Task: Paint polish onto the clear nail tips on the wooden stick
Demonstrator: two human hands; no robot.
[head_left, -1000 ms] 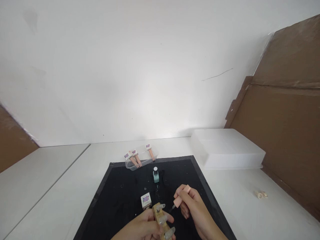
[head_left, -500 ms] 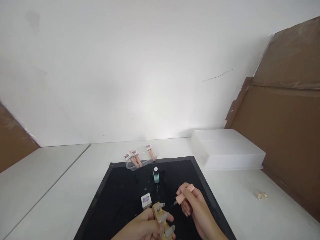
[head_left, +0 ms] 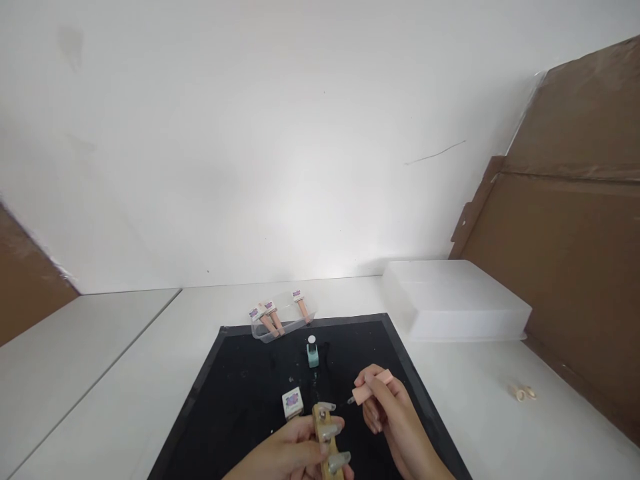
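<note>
At six o'clock over the black mat (head_left: 240, 393), your left hand (head_left: 297, 448) grips one wooden holder (head_left: 320, 427) bearing three visible nail tips (head_left: 340, 460); toward four, your right hand (head_left: 390, 410) pinches one peach brush cap (head_left: 362, 395). One teal bottle (head_left: 313, 358) stands at twelve, three peach-capped bottles (head_left: 269, 325) at eleven.

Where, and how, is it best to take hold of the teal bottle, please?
The teal bottle is probably best pinched across its wider lower body, from the right: it stands upright, its cap looks narrower, and the white block with purple label lies nearer on the left. The right hand holds a peach-handled brush.
</note>
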